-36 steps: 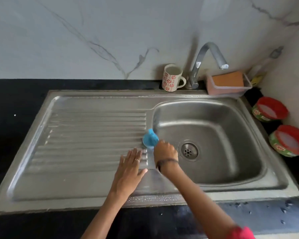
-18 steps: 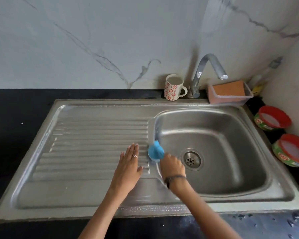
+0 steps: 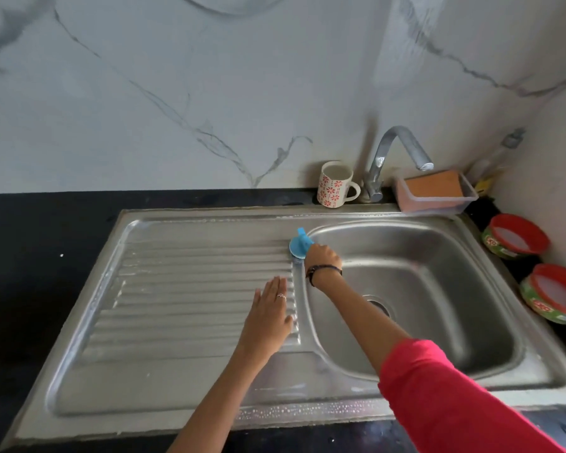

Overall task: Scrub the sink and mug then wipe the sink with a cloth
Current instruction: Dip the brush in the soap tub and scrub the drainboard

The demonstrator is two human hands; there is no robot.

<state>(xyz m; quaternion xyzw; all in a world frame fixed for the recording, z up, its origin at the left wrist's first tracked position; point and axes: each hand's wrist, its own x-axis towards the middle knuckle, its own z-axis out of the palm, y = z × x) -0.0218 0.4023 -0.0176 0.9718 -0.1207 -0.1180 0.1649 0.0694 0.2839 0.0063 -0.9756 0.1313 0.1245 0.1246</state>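
A steel sink [image 3: 445, 325] with a ribbed draining board [image 3: 183, 289] fills the counter. My right hand [image 3: 321, 256] grips a blue scrubber [image 3: 298, 245], which presses on the ridge between draining board and basin, near the back. My left hand [image 3: 270, 317] rests flat, fingers straight, on the right end of the draining board. A white mug [image 3: 335, 188] with red flowers stands upright behind the sink, left of the tap [image 3: 392, 158].
A clear tray with an orange sponge [image 3: 433, 189] sits right of the tap. Two red-lidded green tubs [image 3: 513, 238] [image 3: 554, 294] stand on the black counter [image 3: 40, 243] at the right, by the wall. Soapy residue lies along the sink's front rim.
My right hand has slid the blue scrubber along the ridge away from me, toward the back of the sink. My left hand stays flat on the draining board.
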